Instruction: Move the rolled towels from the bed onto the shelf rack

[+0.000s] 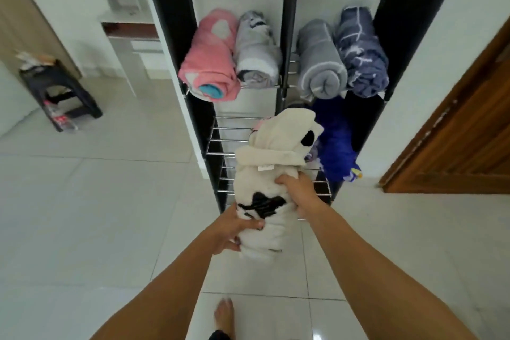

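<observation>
A rolled white towel with black patches (269,174) is held by both hands above the front edge of the lower wire shelf (229,132) of the shelf rack (172,8). Its far end is extended over the shelf's bars, while its near end is hung out past the shelf front over the tiled floor (82,201). The left hand (234,229) is wrapped around the near end of the roll, with the thumb laid across the top and the fingers curled beneath it. The right hand (298,190) is clamped on the roll's right side near the middle, its fingers dug into the fabric.

Just to the right of the held roll, a bright blue towel (335,141) is seen on the same lower level. On the upper shelf four rolled towels are laid side by side: a pink towel (209,58) at the far left, a pale grey patterned towel (256,50) touching it, then, past the rack's centre post, a grey towel (320,58) and a navy striped towel (361,52) pressed against each other.

A bare foot (224,317) is visible on the floor below the arms. A dark plastic stool (59,91) is stood well to the left of the rack, and a wooden door (455,132) is seen at the right.
</observation>
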